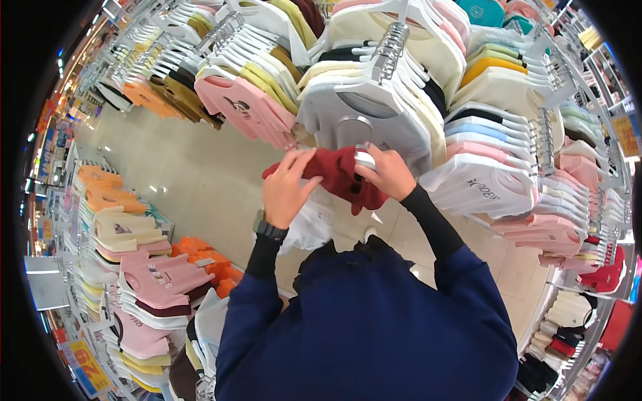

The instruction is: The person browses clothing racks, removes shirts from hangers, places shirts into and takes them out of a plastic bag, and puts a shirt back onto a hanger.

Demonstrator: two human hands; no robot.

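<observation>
Between my two hands, in front of my body, hangs a dark red garment (338,179), bunched so that its full shape is hidden. My left hand (287,190), with a watch on the wrist, has its thumb and fingers closed on the left part of the cloth. At the right end, my right hand (389,175) pinches the garment together with a small white piece (364,158) whose kind I cannot make out. Below my left hand is a crumpled white, thin-looking item (309,224). A grey shirt (361,123) on a hanger is just beyond the red garment.
Racks of shirts on white hangers curve around the front, with a pink shirt (244,107) and a white printed shirt (481,184) facing me. More shirts (157,277) hang at the left, near orange items (207,260). Tiled floor (180,157) shows between the racks.
</observation>
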